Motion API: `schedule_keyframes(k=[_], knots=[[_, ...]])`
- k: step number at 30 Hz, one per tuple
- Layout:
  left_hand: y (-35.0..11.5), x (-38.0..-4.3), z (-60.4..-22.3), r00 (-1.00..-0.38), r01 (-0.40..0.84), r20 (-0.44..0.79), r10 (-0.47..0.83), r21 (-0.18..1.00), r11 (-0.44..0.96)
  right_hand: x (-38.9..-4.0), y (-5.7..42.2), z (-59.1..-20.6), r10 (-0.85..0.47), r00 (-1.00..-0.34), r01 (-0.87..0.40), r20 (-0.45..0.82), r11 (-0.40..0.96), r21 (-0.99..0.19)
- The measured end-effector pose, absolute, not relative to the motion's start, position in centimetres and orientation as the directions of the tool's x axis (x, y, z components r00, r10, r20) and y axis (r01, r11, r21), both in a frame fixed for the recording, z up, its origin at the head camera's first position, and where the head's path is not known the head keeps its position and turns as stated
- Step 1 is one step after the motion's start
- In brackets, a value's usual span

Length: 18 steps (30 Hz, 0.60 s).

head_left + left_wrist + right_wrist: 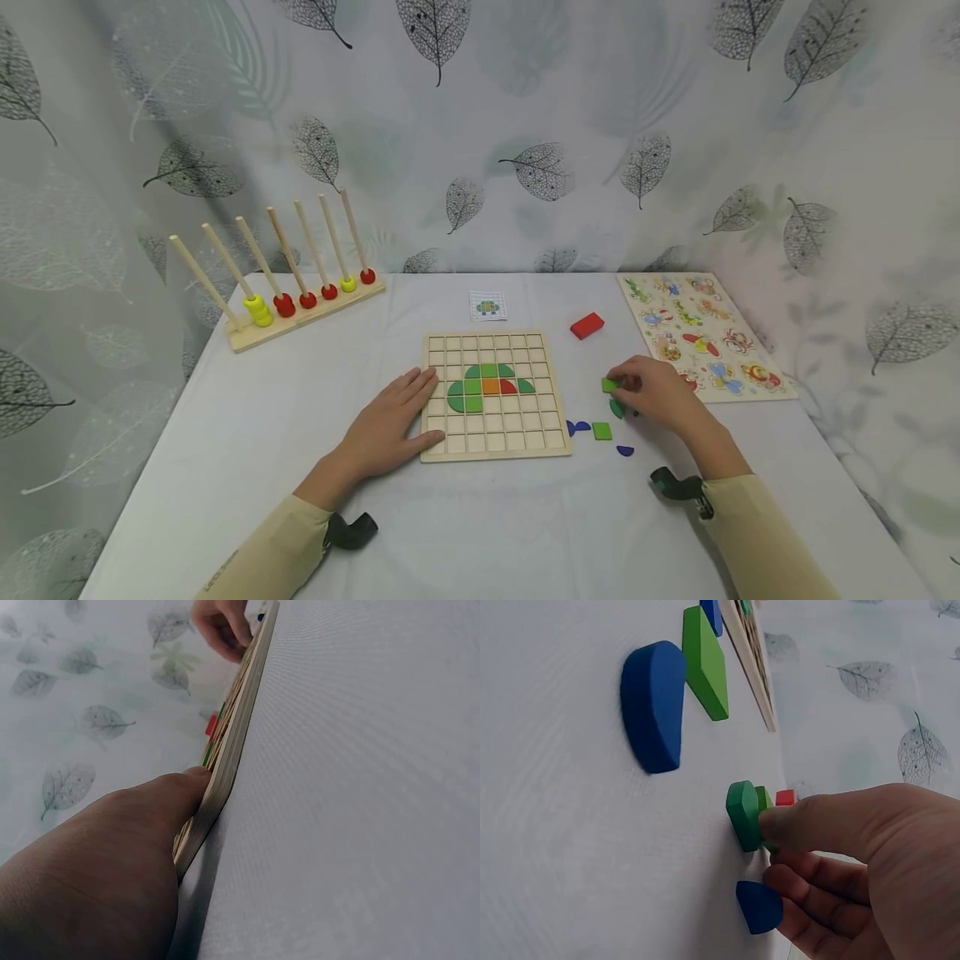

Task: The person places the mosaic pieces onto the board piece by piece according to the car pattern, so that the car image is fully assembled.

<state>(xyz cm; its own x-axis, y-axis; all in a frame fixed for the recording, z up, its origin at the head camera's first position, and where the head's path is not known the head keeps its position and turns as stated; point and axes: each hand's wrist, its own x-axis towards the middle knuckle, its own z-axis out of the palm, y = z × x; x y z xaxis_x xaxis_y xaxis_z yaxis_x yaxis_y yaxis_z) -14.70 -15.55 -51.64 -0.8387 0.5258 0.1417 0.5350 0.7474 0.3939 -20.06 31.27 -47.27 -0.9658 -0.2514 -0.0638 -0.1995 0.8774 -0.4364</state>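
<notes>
While the left hand (388, 427) rests spread over the left edge of the grid (540, 425), the right hand (660, 396) is at work past its right edge, thumb and fingers pinching a green square (608, 385). Just beside it sits a dark green piece (616, 408); blue pieces (626, 451) lie off the grid's near right corner. A red block (587, 326) sits near the far right one, a rack (322, 312) stands toward the far left corner of the surface (480, 525), a puzzle (718, 327) toward its far right.

Bead rack (315, 313), animal puzzle board (678, 331)
</notes>
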Motion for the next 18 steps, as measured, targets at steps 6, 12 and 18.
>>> schedule_keyframes(k=[6, 12, 18], knots=[[-15.6, -14.8, -51.8, -0.837, 0.539, 0.144, 0.527, 0.383, 0.751, -20.0, 30.9, -46.9, -0.271, -0.962, -0.232, -0.027, 0.866, -0.443], [-15.6, -14.7, -51.7, -0.838, 0.536, 0.136, 0.528, 0.387, 0.75, -19.8, 30.2, -46.0, -0.301, -0.953, -0.275, 0.01, 0.856, -0.438], [-15.5, -14.7, -51.6, -0.839, 0.534, 0.132, 0.528, 0.391, 0.75, -19.5, 29.3, -45.2, -0.343, -0.939, -0.324, 0.037, 0.839, -0.437]])
